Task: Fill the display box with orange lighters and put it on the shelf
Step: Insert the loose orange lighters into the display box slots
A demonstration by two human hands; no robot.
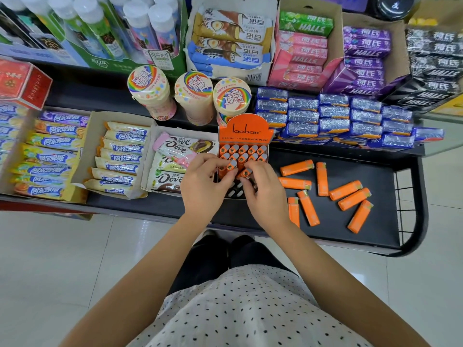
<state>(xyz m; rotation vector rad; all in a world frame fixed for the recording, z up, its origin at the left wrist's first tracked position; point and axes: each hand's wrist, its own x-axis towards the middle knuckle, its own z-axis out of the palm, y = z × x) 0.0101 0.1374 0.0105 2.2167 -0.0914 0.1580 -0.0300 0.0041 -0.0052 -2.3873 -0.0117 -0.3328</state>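
An orange "laoban" display box [245, 130] stands on the black shelf [350, 236], its far rows packed with upright orange lighters [243, 152]. My left hand [204, 186] pinches one lighter [231, 167] over the box's near left part. My right hand [265, 194] holds another lighter [245, 173], tilted, over the near middle. Empty slots [236, 192] show between my hands. Several loose orange lighters [345, 190] lie flat on the shelf to the right of the box.
Dove chocolate bars [172, 166] sit in a box touching the display box's left side. Skittles tubs [194, 98] and blue gum packs [333, 118] stand behind. Halls boxes [363, 58] line the back. A wire rail [408, 211] bounds the shelf's right end.
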